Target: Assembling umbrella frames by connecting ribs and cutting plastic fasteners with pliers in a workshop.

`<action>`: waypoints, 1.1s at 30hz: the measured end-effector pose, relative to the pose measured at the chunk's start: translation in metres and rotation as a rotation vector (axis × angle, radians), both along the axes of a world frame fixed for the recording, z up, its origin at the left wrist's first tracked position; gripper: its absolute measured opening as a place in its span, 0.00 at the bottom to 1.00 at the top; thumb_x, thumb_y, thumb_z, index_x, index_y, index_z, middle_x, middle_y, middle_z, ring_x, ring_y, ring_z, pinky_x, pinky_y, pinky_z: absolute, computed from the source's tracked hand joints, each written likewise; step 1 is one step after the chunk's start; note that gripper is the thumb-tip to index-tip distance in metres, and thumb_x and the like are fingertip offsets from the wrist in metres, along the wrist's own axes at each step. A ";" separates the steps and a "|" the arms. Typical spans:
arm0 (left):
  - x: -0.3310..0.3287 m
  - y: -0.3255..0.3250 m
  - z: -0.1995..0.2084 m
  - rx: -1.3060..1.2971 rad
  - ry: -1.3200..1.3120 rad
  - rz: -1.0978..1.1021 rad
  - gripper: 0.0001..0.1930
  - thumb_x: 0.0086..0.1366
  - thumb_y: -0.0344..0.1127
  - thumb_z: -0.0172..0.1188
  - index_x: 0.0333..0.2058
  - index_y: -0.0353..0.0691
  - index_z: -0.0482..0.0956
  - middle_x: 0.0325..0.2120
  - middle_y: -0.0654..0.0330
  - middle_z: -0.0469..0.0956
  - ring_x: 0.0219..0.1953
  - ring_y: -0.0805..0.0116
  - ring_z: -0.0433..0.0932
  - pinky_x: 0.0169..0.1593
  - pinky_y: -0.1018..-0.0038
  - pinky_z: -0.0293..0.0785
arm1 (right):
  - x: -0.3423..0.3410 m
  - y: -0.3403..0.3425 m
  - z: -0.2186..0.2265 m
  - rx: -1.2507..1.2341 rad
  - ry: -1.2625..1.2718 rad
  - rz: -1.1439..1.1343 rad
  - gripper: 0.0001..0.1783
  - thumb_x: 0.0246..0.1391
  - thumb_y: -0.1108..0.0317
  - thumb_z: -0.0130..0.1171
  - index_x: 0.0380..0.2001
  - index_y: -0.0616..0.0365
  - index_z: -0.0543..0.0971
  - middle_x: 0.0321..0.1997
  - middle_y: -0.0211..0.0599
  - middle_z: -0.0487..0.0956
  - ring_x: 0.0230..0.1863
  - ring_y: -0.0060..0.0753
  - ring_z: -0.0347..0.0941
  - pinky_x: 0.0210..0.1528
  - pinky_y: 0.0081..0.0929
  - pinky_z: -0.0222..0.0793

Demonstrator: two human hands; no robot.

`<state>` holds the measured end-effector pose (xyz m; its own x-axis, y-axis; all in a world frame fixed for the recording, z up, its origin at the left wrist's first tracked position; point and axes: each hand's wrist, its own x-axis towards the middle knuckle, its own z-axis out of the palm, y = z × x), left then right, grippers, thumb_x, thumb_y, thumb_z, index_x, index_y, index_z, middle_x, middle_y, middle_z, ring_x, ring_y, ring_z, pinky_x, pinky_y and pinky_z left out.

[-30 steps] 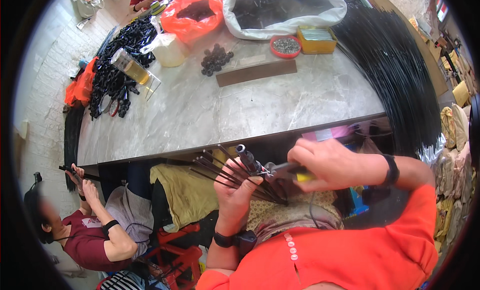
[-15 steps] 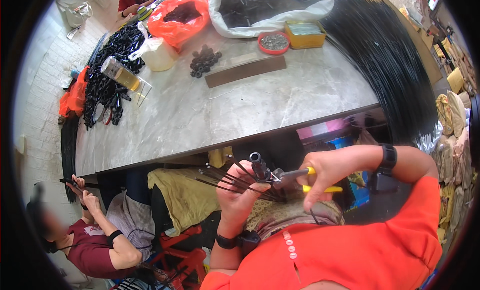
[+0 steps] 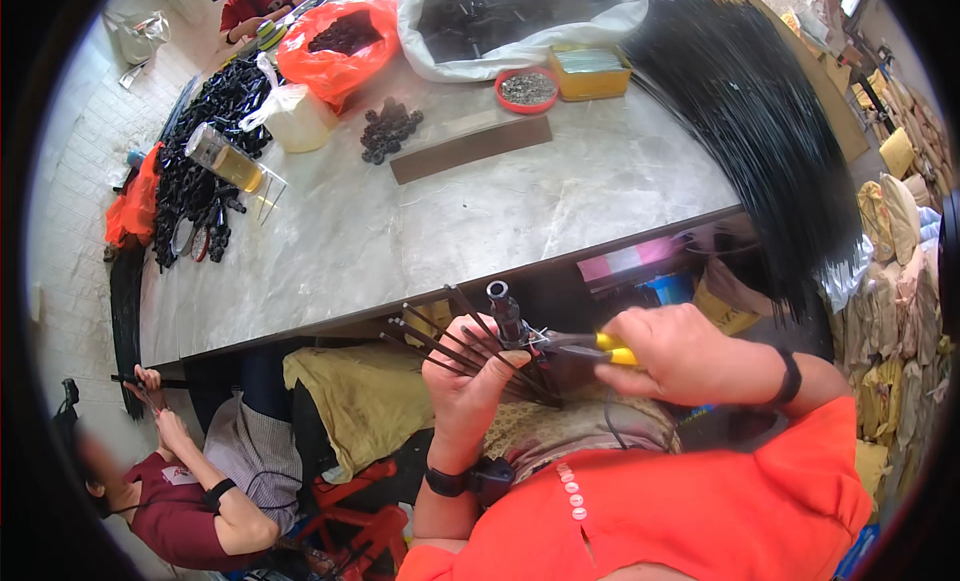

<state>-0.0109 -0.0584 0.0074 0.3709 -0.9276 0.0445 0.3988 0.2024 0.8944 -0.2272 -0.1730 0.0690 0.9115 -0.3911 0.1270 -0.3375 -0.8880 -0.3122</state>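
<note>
Pliers (image 3: 585, 348) with smooth yellow handles, plastic by their look, and dull grey metal jaws. A smooth black tube (image 3: 507, 319) with a glossy highlight. The worktop (image 3: 440, 231) is smooth, grey-veined and softly shiny (rather like polished stone). A creased white plastic sack (image 3: 455, 71); a thin, shiny orange-red plastic bag (image 3: 350, 69); a smooth red bowl (image 3: 527, 109) of silvery metal bits (image 3: 527, 87); a rumpled, matt, yellowish cloth (image 3: 355, 391).

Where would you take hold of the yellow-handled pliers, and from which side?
Probably best by the yellow handles of the pliers, from the person's right: the handles point that way, into the right hand, while the jaws face left toward the black tube in the left hand.
</note>
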 end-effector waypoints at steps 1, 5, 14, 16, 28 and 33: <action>0.001 0.000 -0.001 0.002 0.002 -0.001 0.13 0.57 0.17 0.65 0.39 0.33 0.74 0.33 0.60 0.80 0.36 0.74 0.79 0.42 0.77 0.76 | 0.002 -0.005 0.014 0.359 0.150 -0.025 0.21 0.50 0.55 0.67 0.35 0.61 0.74 0.27 0.45 0.77 0.28 0.43 0.76 0.28 0.34 0.70; 0.004 -0.001 -0.001 0.026 -0.034 -0.071 0.13 0.57 0.16 0.64 0.39 0.32 0.74 0.34 0.58 0.80 0.36 0.72 0.80 0.43 0.75 0.77 | 0.004 -0.025 0.013 1.066 0.347 -0.014 0.22 0.48 0.55 0.73 0.31 0.61 0.74 0.22 0.38 0.79 0.24 0.30 0.78 0.26 0.27 0.70; 0.013 0.000 -0.010 0.007 -0.030 0.022 0.14 0.55 0.15 0.65 0.38 0.34 0.74 0.35 0.61 0.78 0.37 0.74 0.78 0.43 0.78 0.75 | 0.002 -0.010 -0.008 0.116 -0.150 0.091 0.31 0.44 0.63 0.70 0.50 0.65 0.72 0.38 0.41 0.78 0.31 0.36 0.77 0.31 0.31 0.73; 0.013 0.000 -0.012 -0.002 -0.052 0.050 0.14 0.55 0.15 0.65 0.38 0.34 0.74 0.35 0.62 0.78 0.37 0.75 0.78 0.42 0.78 0.75 | 0.005 -0.013 -0.017 -0.100 -0.227 0.082 0.35 0.42 0.62 0.70 0.53 0.66 0.71 0.41 0.42 0.76 0.33 0.37 0.76 0.33 0.32 0.72; 0.009 -0.006 -0.009 -0.022 -0.009 0.015 0.14 0.55 0.15 0.65 0.38 0.34 0.73 0.36 0.59 0.79 0.37 0.71 0.80 0.43 0.74 0.78 | -0.003 -0.003 -0.012 0.143 -0.072 0.029 0.33 0.47 0.70 0.66 0.57 0.66 0.68 0.42 0.45 0.72 0.37 0.48 0.74 0.38 0.40 0.73; 0.015 -0.007 -0.009 -0.002 -0.024 -0.075 0.13 0.56 0.16 0.64 0.39 0.32 0.73 0.35 0.55 0.81 0.38 0.66 0.83 0.43 0.71 0.80 | -0.003 -0.012 0.006 0.580 0.086 0.051 0.26 0.54 0.72 0.60 0.56 0.61 0.67 0.41 0.48 0.73 0.37 0.53 0.76 0.40 0.42 0.74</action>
<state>0.0037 -0.0652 -0.0014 0.2995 -0.9526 0.0539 0.3918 0.1743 0.9034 -0.2301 -0.1853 0.0751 0.9285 -0.3303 -0.1697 -0.3445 -0.5962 -0.7252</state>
